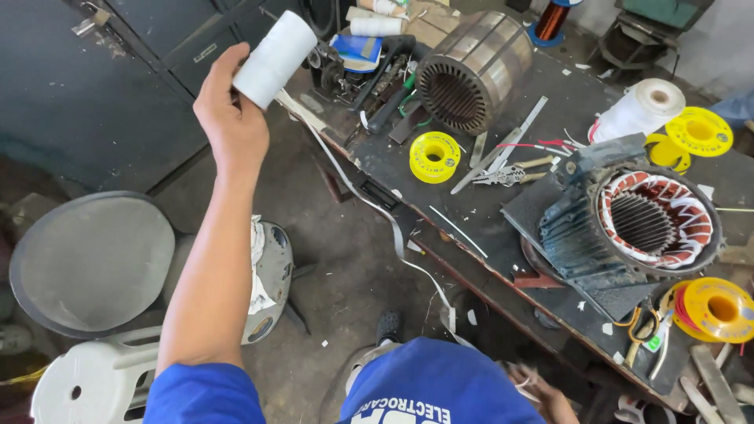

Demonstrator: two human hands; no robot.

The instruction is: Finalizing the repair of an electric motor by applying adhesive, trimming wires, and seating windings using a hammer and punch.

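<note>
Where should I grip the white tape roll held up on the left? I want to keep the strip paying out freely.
Grip the white tape roll around its curved side, coming from the end away from the bench, as the left hand does. The strip leaves its lower side and trails toward the lap, so fingers should probably stay clear there.

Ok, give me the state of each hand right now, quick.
Left hand: closed around a white tape roll, raised, tape trailing down.
Right hand: low, mostly hidden; its grip cannot be told.
</note>
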